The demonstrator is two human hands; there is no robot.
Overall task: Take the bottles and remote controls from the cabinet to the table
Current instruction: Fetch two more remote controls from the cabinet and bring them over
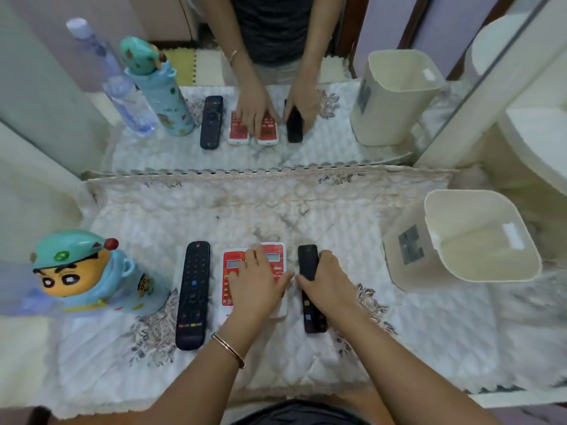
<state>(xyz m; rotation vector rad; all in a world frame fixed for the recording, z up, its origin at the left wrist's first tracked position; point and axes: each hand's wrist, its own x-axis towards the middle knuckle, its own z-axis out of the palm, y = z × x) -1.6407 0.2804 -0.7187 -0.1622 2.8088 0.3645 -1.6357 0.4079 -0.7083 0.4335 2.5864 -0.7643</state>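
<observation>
Mirror-backed tabletop (171, 216), quilted white cloth with lace hem | long black remote (192, 294), two red-and-white remotes (228, 271) side by side, cartoon-capped plastic bottle (92, 271) already set down | left hand (260, 282) flat on red pair, fingers spread | right hand (329, 279) fingers clamped on slim black remote (311, 289), resting on cloth | cream plastic bin (478, 237) at right | cabinet unseen; judged nearly done.

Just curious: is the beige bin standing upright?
No, the beige bin lies tipped on its side on the cloth, mouth facing the camera.
</observation>
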